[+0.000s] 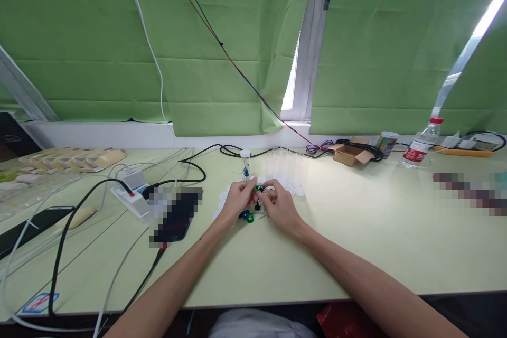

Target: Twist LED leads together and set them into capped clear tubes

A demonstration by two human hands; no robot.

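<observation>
My left hand (236, 199) and my right hand (279, 204) meet over the pale green table (356, 243), fingers curled and pinched together around a small green bead-like part (257, 188). Below the hands lie a few more small round parts, green (250, 217) and dark blue (244, 215), with thin wire legs. Just behind the hands stands a small clear vial with a white cap (245, 162) holding a blue part, and beside it several empty clear vials (285, 167) with white caps on the table.
A white power strip (132, 196) with black cables and a dark phone (178, 216) lie left of the hands. Another phone (31, 228) sits at far left. A cardboard box (348, 153), a cup (387, 143) and a water bottle (422, 143) stand at the back right.
</observation>
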